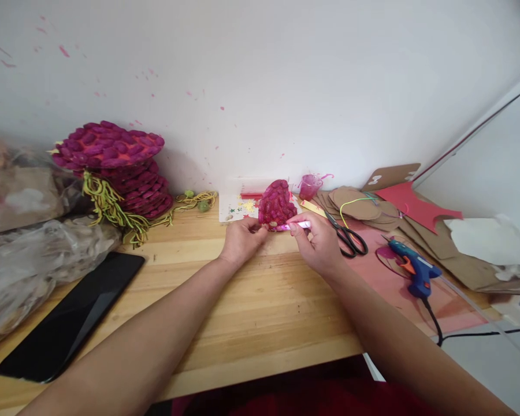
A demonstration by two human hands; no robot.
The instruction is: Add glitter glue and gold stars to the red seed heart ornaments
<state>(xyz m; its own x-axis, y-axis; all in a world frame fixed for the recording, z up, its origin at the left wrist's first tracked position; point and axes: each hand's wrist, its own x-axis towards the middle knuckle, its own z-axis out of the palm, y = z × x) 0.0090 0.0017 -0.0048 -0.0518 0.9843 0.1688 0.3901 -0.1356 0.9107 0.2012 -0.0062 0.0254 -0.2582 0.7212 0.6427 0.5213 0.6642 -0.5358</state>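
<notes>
A magenta piece (279, 202) covered with overlapping pistachio-like shells stands tilted up on the wooden table (242, 323). My left hand (244, 240) is closed at its lower left edge, fingertips pinching it. In my right hand (316, 240) is a slim white pen-like stick (302, 225), held in a pinch. Its pink-coloured end points left and meets the piece's lower edge. Whether it is a marker or a brush I cannot make out. Behind the piece lies a white sheet (227, 208) with small coloured stars on it.
At the left are a stack of magenta shell-covered pieces (108, 144), green yarn (101, 199), plastic bags (34, 277) and a black phone (69, 318). To the right lie scissors (351, 241), cardboard discs (351, 202), a blue glue gun (416, 271) and a pink-stained cup (309, 186).
</notes>
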